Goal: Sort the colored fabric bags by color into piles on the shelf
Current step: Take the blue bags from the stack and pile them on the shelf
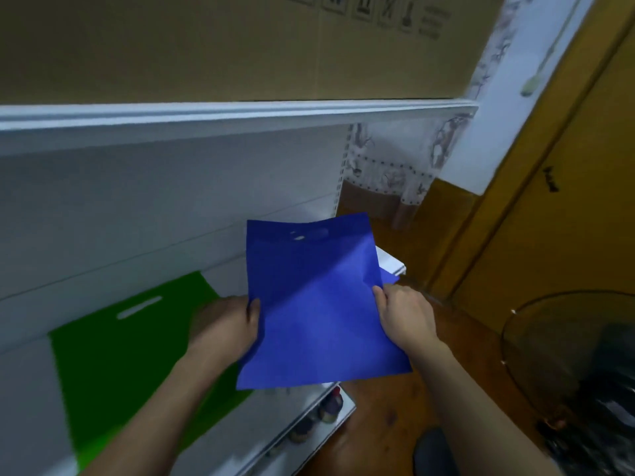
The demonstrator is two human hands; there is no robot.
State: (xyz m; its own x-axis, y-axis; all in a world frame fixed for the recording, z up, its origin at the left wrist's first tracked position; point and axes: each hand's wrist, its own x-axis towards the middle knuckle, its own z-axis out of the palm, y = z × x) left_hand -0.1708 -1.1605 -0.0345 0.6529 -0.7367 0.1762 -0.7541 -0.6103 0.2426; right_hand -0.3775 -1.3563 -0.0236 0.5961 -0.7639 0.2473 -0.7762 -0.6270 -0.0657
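Note:
A flat blue fabric bag [316, 304] with a cut-out handle at its top hangs above the right end of the white shelf [27, 407]. My left hand [226, 326] pinches its left edge and my right hand [405, 314] pinches its right edge. A corner of another blue bag [390, 278] shows on the shelf behind the held one. A green fabric bag [123, 348] with the same handle slot lies flat on the shelf to the left, partly under my left arm.
A large cardboard box [240, 46] sits on the shelf board [240, 113] above. A lower shelf [323, 417] holds small items. To the right are a wooden floor [385, 413], a yellow door [556, 201] and a round glass tabletop [563, 345].

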